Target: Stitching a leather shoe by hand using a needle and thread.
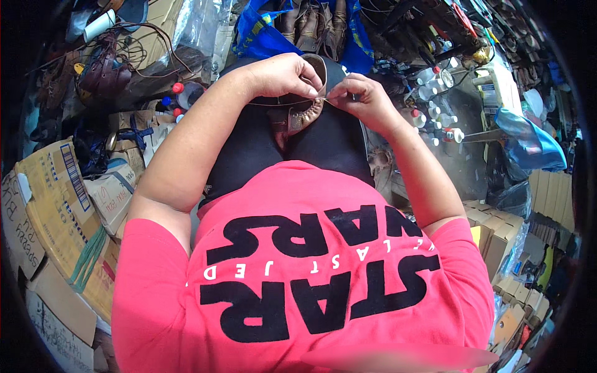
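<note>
A brown leather shoe (303, 113) rests between my knees on my lap, its opening pointing away from me. My left hand (283, 73) lies over the shoe's top edge and grips it. My right hand (359, 94) is pinched on a thin thread or needle (323, 99) at the shoe's right side, fingertips almost touching the left hand. A taut thread runs leftward from the shoe across my left leg. Whether the pinched piece is a needle or only thread is too small to tell.
Cardboard boxes (59, 211) stack at my left, more boxes (497, 236) at my right. Several small white bottles with red caps (435, 118) stand on the right. A blue bag with brown shoes (311, 28) lies ahead. Dark footwear (102, 71) piles up at far left.
</note>
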Available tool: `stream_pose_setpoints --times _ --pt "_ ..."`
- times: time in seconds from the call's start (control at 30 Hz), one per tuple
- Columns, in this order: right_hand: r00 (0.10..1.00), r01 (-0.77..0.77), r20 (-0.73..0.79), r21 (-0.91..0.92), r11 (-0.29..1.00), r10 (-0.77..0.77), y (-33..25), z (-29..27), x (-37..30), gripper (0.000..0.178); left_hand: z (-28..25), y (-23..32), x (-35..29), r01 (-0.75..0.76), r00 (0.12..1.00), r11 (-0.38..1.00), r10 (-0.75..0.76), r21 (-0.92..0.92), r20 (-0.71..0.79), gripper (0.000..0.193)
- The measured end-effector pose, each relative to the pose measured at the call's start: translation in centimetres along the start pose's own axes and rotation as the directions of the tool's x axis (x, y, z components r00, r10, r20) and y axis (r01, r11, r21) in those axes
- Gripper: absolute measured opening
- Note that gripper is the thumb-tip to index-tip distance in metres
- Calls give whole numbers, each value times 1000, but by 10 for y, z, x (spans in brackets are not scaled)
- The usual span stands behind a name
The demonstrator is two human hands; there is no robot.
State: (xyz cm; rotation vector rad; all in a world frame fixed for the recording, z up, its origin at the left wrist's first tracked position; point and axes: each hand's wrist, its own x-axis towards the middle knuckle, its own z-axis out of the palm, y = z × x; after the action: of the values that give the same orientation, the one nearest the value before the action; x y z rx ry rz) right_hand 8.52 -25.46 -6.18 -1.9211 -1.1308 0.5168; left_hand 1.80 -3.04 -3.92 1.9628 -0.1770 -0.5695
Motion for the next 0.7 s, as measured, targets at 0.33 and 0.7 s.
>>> stream_pose_setpoints --times 0.33,0.7 --pt "985 159 -4 -387 908 -174 -29 2 -11 15 3 1 -4 16 998 998 -20 66 56 29" --pt "951 290 293 -717 633 -103 -62 6 20 8 2 -3 4 -52 998 983 56 176 -16 22"
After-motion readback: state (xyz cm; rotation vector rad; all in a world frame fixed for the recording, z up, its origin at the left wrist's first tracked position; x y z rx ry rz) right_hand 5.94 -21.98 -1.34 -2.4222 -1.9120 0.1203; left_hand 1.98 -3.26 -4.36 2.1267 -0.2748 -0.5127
